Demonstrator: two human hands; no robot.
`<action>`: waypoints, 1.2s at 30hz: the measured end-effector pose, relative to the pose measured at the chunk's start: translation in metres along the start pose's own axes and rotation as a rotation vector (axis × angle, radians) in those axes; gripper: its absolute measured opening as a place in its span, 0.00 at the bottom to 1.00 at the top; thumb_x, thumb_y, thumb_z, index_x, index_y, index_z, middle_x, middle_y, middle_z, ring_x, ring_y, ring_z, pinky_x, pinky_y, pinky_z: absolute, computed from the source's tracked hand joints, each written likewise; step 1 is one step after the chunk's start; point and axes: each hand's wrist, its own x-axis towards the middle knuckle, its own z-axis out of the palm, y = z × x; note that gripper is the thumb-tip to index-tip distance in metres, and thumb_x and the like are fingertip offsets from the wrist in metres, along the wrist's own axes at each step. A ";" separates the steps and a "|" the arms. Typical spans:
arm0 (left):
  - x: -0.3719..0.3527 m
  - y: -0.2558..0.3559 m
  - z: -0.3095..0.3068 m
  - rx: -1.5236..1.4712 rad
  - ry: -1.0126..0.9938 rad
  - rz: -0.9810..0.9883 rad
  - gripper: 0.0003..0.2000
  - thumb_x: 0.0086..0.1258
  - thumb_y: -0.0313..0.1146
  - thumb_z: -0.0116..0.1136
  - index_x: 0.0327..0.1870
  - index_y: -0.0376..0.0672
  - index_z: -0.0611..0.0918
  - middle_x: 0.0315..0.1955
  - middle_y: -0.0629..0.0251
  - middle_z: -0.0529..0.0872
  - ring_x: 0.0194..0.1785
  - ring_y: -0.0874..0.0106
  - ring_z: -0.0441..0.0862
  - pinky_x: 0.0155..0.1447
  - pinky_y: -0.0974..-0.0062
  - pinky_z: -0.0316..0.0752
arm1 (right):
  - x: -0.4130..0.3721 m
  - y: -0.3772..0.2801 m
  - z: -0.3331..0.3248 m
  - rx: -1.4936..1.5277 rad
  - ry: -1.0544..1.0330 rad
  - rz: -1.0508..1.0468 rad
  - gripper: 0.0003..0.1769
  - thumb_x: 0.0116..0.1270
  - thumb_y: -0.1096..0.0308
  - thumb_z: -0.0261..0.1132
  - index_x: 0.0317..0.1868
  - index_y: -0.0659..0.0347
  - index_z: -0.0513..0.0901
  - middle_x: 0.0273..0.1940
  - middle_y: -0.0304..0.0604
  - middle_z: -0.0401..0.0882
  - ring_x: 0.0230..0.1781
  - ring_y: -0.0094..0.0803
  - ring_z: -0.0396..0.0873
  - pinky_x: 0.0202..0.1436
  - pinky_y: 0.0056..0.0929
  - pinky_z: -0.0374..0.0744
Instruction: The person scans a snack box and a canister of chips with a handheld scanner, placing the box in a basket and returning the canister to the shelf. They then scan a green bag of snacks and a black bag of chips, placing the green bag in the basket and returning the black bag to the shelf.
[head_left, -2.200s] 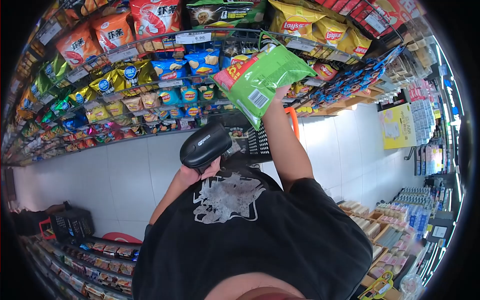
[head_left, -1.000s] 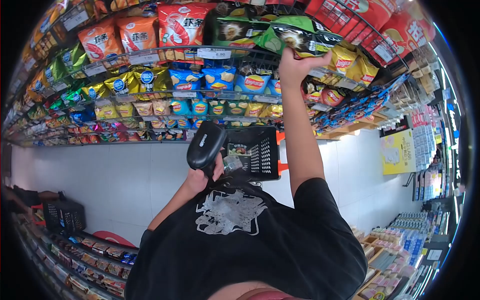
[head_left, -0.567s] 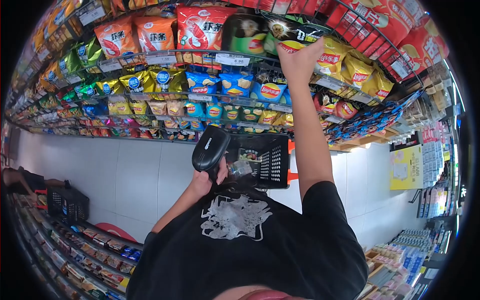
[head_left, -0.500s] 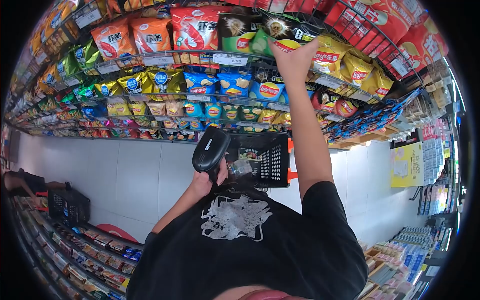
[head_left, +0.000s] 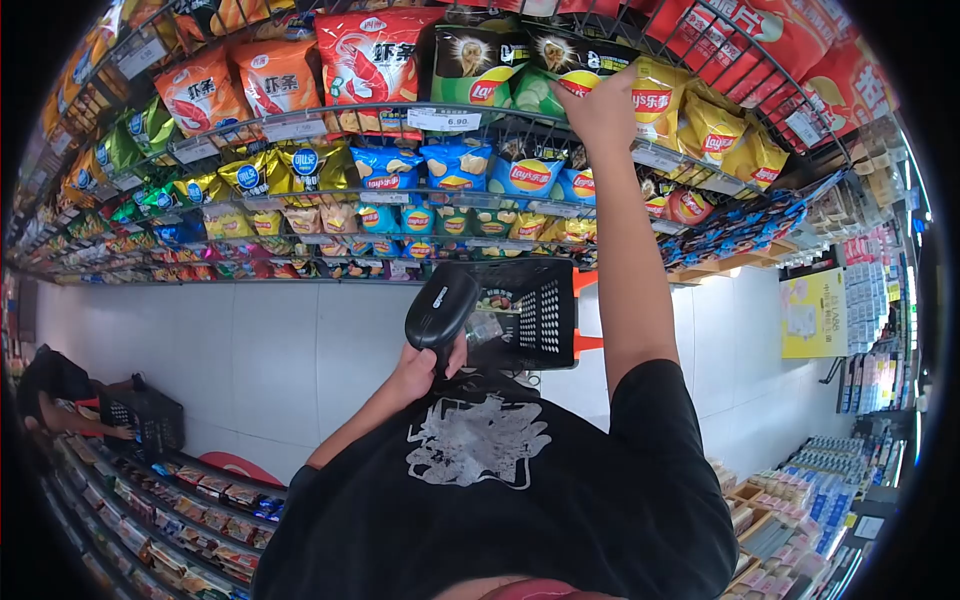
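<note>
My left hand [head_left: 412, 374] is wrapped round the handle of a black barcode scanner [head_left: 440, 305], held in front of my chest. My right arm reaches up to the shelf. There my right hand [head_left: 604, 114] spans the lower front of a black-and-green Lay's bag of chips [head_left: 572, 58], thumb at its left and fingers at its right; part of the bag is hidden behind the hand. A matching black-and-green bag [head_left: 480, 62] stands just left of it. Yellow Lay's bags [head_left: 655, 105] are to the right of my hand.
A black shopping basket [head_left: 545, 320] with orange handles is below the shelves, with packages inside. Price tags [head_left: 444, 120] line the wire shelf edges. At the far left, another person [head_left: 60, 395] is beside a second black basket [head_left: 145, 415]. A yellow box [head_left: 812, 315] stands at the right.
The black-and-green bag at my right hand shows more of its front and sits straighter. My left hand and the scanner have shifted slightly right. The other person's hand now reaches to the basket.
</note>
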 end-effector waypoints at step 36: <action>-0.003 0.019 0.001 0.027 0.014 0.074 0.41 0.75 0.69 0.54 0.72 0.39 0.68 0.29 0.70 0.74 0.27 0.81 0.71 0.32 0.79 0.67 | -0.024 0.006 0.022 -0.089 0.714 -0.564 0.38 0.59 0.48 0.79 0.59 0.65 0.76 0.54 0.57 0.78 0.55 0.54 0.75 0.54 0.47 0.75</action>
